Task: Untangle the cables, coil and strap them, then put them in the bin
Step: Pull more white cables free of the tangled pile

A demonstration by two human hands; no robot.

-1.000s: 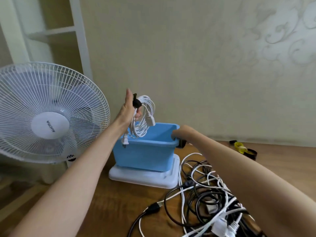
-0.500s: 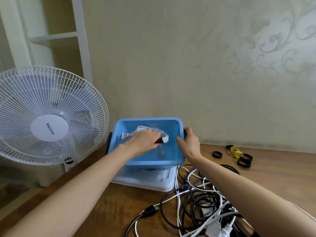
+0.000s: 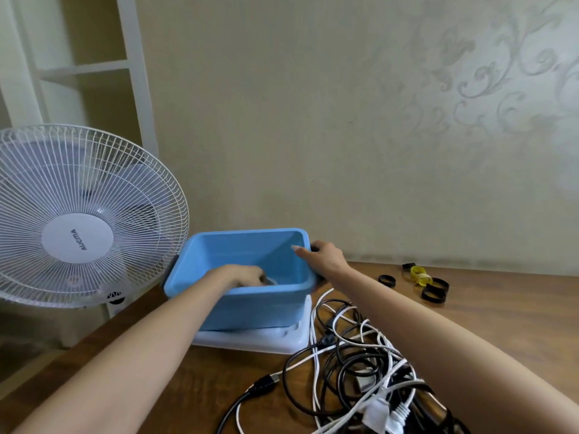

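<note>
Tabletop (image 3: 470, 311) bears bin (image 3: 260, 311), rim gripped by right fingers (image 3: 315, 245)

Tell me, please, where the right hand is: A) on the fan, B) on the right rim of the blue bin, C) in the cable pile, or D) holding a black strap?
B: the right hand grips the blue bin at its right rim, thumb over the edge.

fan (image 3: 76, 236): white, round grille, well left of the left-hand fingers (image 3: 255, 275) | shelf unit (image 3: 84, 70): white, up and left of them, behind the fan | wallpaper (image 3: 344, 120): beige, scroll pattern, beyond and right of the right-hand fingers (image 3: 317, 245) | tray (image 3: 282, 343): white, flat, below both | table (image 3: 188, 386): brown wood, under the tray
</note>
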